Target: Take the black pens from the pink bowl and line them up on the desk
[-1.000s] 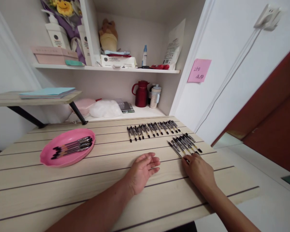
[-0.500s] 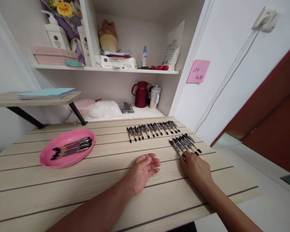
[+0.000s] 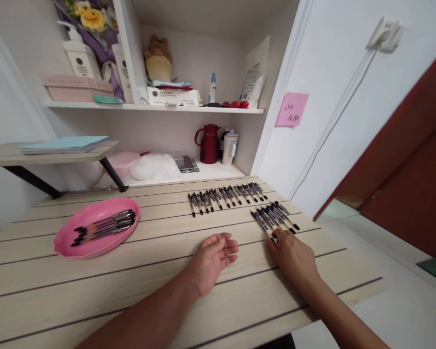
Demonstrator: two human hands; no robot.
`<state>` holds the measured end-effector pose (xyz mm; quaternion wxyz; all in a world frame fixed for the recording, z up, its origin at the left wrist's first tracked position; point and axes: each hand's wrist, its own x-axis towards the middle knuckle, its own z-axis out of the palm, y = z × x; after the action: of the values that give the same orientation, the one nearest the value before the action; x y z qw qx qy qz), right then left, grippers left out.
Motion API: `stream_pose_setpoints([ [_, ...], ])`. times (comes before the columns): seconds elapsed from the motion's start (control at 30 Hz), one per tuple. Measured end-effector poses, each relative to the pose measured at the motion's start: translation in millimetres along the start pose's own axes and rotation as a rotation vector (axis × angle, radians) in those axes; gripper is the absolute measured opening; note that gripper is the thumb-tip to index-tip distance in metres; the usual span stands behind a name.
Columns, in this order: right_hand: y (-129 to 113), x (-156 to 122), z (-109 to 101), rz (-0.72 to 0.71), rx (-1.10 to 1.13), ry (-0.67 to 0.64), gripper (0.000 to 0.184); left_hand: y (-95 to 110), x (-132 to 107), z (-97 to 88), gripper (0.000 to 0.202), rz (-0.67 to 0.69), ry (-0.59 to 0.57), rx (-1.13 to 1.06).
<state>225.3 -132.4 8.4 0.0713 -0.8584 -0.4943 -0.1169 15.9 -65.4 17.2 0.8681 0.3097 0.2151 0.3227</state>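
Observation:
My right hand rests at the near end of a short row of black-capped pens on the right of the table. Its thumb and fingers pinch the end of the leftmost pen, which lies flat beside the others; the fingertips partly cover it. Palm up, my left hand lies on the table to the left, fingers loosely apart and nothing in it. A longer row of similar pens lies side by side farther back. More pens are piled in a pink bowl at the left.
The slatted wooden table meets a white shelf unit at the back. A red jug and a cup stand in its lower bay. A small raised stand holds papers at the left. Cables hang down the right wall.
The view has shifted slightly, moving everything a little left in the picture. Both hands and the pens keep nearly the same places on the table.

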Motion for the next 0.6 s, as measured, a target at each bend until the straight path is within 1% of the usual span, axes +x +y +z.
stream_pose_setpoints([
  [0.13, 1.1, -9.1, -1.2, -0.036, 0.008, 0.005, 0.024, -0.3, 1.0, -0.5, 0.022, -0.001, 0.004, -0.003],
  [0.37, 10.4, -13.7, -2.7, -0.019, 0.057, -0.009, 0.020, -0.2, 0.8, -0.8, 0.021, 0.005, -0.005, 0.000],
  [0.5, 15.0, -18.8, -4.7, -0.007, 0.102, -0.023, 0.023, 0.8, 0.1, -0.1, 0.022, 0.002, 0.002, 0.009],
  [0.6, 25.0, -12.5, -6.6, 0.021, 0.092, -0.010, 0.027, 0.9, 0.1, -0.3, 0.021, 0.004, 0.003, 0.009],
])
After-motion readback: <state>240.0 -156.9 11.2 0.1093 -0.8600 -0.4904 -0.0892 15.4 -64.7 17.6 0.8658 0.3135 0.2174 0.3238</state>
